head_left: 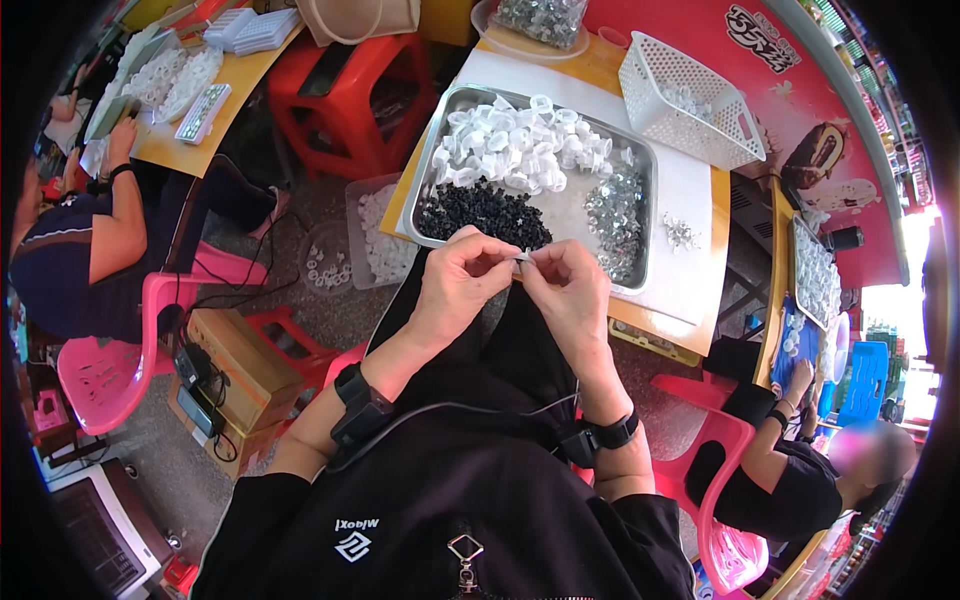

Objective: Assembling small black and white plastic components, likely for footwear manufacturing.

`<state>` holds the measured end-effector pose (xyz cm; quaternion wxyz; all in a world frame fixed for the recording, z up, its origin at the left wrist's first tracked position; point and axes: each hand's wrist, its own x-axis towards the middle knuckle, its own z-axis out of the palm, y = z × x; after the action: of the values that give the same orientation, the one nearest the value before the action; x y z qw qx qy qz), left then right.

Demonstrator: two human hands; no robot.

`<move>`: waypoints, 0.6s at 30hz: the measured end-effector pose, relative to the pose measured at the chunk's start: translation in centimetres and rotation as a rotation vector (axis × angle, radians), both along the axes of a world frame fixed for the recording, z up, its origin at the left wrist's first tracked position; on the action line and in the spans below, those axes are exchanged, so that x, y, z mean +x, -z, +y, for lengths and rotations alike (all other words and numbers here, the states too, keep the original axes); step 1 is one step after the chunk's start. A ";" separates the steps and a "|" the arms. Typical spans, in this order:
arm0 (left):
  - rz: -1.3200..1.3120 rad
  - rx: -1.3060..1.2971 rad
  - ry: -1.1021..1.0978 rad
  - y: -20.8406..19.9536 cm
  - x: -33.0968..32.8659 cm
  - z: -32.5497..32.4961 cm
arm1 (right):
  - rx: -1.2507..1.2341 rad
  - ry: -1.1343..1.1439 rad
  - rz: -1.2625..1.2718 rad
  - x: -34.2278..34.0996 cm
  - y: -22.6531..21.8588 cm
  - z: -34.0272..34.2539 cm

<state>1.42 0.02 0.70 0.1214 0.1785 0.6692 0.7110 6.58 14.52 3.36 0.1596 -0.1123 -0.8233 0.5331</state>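
Note:
My left hand [462, 285] and my right hand [572, 292] meet at the near edge of a metal tray [650, 215]. Both are closed in a pinch, fingertips together on a small pale part [523, 257]. Its exact kind is too small to make out, and the fingers cover most of it. Inside the tray, white plastic caps [520, 140] fill the far side. A heap of small black pieces [485, 212] lies just beyond my fingers. Shiny clear-and-silver pieces [615, 225] are spread along the tray's right side.
A white perforated basket [690, 110] stands at the back right, beside a small pile of metallic bits [681, 233]. A tub of white parts [385, 235] sits on the floor to the left, near a red stool [345, 110]. Co-workers sit at tables on both sides.

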 end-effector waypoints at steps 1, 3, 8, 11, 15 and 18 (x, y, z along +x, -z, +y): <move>-0.002 -0.002 0.000 0.1 0.1 0.1 | 0.044 0.004 -0.001 0.0 0.0 -0.1; -0.016 0.074 -0.031 0.2 0.3 0.4 | 0.051 -0.002 0.009 0.1 0.1 0.0; -0.061 0.024 0.034 0.3 0.1 0.2 | 0.015 -0.020 -0.040 0.6 0.4 0.6; -0.266 0.121 0.133 0.5 -0.6 -0.1 | -0.163 -0.033 -0.156 0.7 1.1 1.2; -0.570 0.356 0.234 0.6 -0.5 0.1 | -0.766 -0.105 -0.205 0.7 1.0 1.3; -0.512 0.334 0.230 1.3 0.3 0.8 | -0.765 -0.144 -0.173 0.8 0.3 0.5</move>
<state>1.76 0.77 -0.57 0.3345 0.0856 0.4666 0.8143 7.35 15.06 3.07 -0.0013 -0.1503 -0.5816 0.7995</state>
